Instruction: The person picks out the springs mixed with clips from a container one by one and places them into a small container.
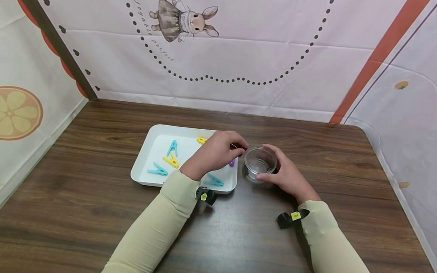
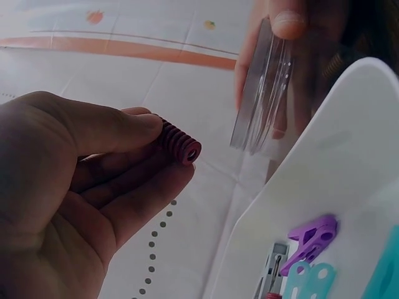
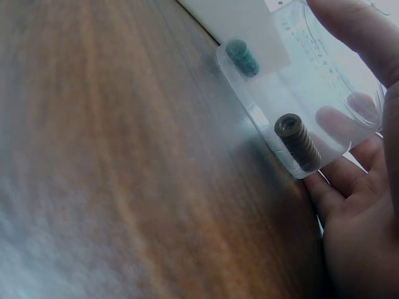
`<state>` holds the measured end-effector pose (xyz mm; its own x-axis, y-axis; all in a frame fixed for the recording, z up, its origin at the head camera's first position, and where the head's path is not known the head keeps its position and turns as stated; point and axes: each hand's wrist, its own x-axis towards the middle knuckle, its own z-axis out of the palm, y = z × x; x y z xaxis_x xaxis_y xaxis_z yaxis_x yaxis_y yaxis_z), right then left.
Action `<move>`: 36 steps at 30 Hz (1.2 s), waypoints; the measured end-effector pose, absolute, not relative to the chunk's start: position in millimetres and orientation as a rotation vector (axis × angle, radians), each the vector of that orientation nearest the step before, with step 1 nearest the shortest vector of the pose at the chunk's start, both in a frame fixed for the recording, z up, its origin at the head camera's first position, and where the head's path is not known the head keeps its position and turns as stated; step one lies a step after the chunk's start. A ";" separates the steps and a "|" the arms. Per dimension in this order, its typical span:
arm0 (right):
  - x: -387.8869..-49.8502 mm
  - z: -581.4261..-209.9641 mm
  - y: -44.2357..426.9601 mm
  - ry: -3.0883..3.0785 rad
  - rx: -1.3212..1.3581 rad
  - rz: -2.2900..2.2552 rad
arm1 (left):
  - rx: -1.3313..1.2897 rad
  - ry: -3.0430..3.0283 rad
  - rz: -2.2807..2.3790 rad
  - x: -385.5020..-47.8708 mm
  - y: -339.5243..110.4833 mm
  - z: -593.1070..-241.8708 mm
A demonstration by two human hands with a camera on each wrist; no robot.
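Observation:
My left hand point(image 1: 217, 151) is over the right side of a white tray, close to the container. Between its thumb and fingers it pinches a dark red coil spring point(image 2: 179, 142), seen best in the left wrist view. My right hand point(image 1: 288, 177) grips a round clear container point(image 1: 251, 175) from its right side, just right of the tray. Through the container's wall in the right wrist view, a brown coil spring point(image 3: 297, 143) and a green coil spring point(image 3: 243, 58) show inside. The red spring is apart from the container.
The white tray point(image 1: 145, 154) holds several clothespins, among them a blue one point(image 1: 173, 148), a yellow one point(image 1: 171, 161) and a purple one point(image 2: 312, 242). A metal clip point(image 2: 273, 268) lies beside the purple one. Printed cloth point(image 1: 247, 58) hangs behind the wooden table point(image 1: 233, 247).

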<state>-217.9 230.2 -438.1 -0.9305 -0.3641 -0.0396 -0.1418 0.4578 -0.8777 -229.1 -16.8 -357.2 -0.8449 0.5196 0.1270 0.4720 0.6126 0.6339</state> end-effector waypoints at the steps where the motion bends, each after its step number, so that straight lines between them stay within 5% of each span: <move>1: -218.0 -438.4 230.2 2.489 -0.439 -1.466 | 0.849 2.749 1.066 -228.7 -16.0 -357.4; 36: -218.4 -438.8 231.3 2.474 -0.455 -1.478 | 1.048 2.755 1.057 -218.7 5.5 -368.0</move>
